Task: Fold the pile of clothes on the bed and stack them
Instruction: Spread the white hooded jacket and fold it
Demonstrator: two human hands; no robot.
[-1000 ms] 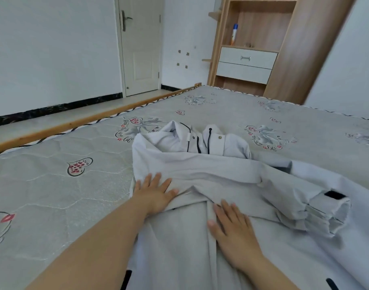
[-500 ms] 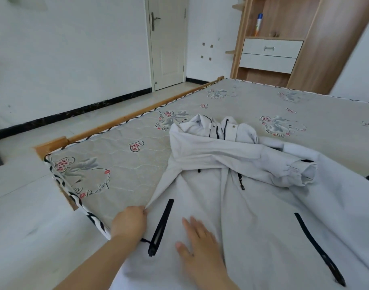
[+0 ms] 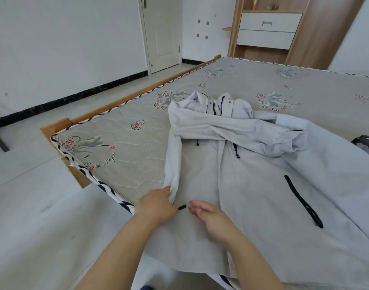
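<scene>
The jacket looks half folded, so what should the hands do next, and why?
Probably carry the side edge further across toward the zipper. The left hand already grips the jacket by its folded-in left edge, and the right hand rests open on the front panel beside it, holding the cloth flat. One sleeve already lies across the chest, so this side looks like the next fold.

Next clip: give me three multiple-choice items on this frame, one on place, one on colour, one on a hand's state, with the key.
1. Where does the jacket lie?
A. on the mattress
B. on the floor
C. in a drawer

2. What colour are the jacket's pocket zips?
A. red
B. black
C. yellow

3. What is the left hand doing?
A. hanging idle
B. gripping the jacket's folded edge
C. holding a bottle

Key: 1 A, the jacket is spread over the mattress; 2 B, a dark strip shows against the pale fabric; 3 B, the fingers curl at the fold.
</scene>
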